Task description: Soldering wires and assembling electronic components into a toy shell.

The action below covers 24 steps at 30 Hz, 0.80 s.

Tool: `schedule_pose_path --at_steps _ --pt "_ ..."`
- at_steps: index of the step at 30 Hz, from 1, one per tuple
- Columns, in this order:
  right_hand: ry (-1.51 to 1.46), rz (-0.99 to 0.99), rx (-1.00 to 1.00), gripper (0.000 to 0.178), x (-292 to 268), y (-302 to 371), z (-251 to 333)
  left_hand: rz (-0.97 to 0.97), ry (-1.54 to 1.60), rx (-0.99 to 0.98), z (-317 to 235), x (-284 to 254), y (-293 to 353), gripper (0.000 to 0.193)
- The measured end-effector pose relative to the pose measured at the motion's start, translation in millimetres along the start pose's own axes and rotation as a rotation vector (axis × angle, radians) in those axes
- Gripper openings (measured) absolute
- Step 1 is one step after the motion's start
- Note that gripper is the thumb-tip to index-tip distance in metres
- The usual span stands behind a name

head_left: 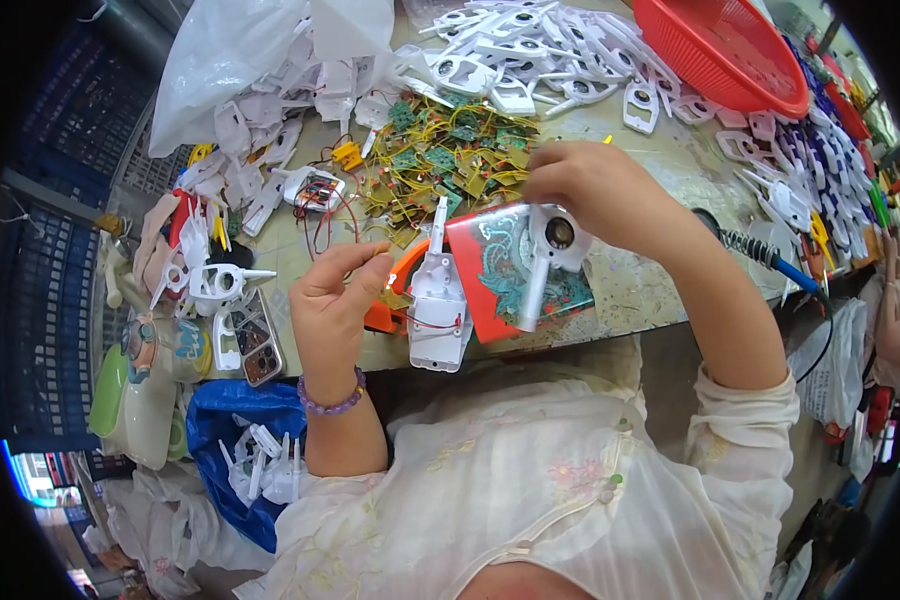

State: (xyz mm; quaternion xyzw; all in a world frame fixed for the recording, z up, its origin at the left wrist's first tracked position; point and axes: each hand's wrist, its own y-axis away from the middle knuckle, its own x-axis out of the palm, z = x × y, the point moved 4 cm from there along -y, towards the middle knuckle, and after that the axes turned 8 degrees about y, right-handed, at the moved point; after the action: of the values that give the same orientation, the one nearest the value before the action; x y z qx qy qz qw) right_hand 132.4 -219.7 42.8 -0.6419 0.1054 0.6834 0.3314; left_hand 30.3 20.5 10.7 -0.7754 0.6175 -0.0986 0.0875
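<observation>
My left hand (pixel 332 305) is closed in a pinch; whatever sits between its fingertips is too small to name. Just beneath them is a small circuit board (pixel 397 299), near an orange object (pixel 381 318). Beside it a white plastic housing (pixel 437 320) lies with its narrow end pointing away, a thin red wire across it. My right hand (pixel 605 190) hovers palm down with bent fingers, blurred at the tips. Close under that hand, a white part with a black ring and a pale handle (pixel 536 290) rests over a red box with a teal pattern (pixel 480 290).
A heap of circuit boards with yellow wires (pixel 440 150) lies ahead. Beyond are many white casings (pixel 530 50) and a red basket (pixel 720 60). A blue-handled soldering iron (pixel 770 255) sits at right. A phone (pixel 260 340) and a blue bag of white parts (pixel 215 430) are left.
</observation>
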Motion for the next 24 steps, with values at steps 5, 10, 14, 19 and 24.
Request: schedule_pose_path --at_steps 5,10,14,19,24 --pt "-0.025 0.110 -0.270 0.021 18 -23 34 0.233 -0.224 0.059 -15 41 5 0.011" --pt "-0.175 -0.136 -0.218 0.035 18 -14 34 0.356 -0.536 0.300 -17 65 4 0.010" --pt "-0.317 -0.561 0.095 0.029 -18 33 20 0.398 -0.506 0.505 -12 70 -4 0.009" --pt "-0.625 -1.109 0.715 0.014 -5 157 -7 0.510 -0.523 0.496 -11 84 -13 0.008" --pt "-0.634 -1.428 0.991 0.009 22 243 -44 0.526 -0.633 0.423 -7 88 -13 0.006"
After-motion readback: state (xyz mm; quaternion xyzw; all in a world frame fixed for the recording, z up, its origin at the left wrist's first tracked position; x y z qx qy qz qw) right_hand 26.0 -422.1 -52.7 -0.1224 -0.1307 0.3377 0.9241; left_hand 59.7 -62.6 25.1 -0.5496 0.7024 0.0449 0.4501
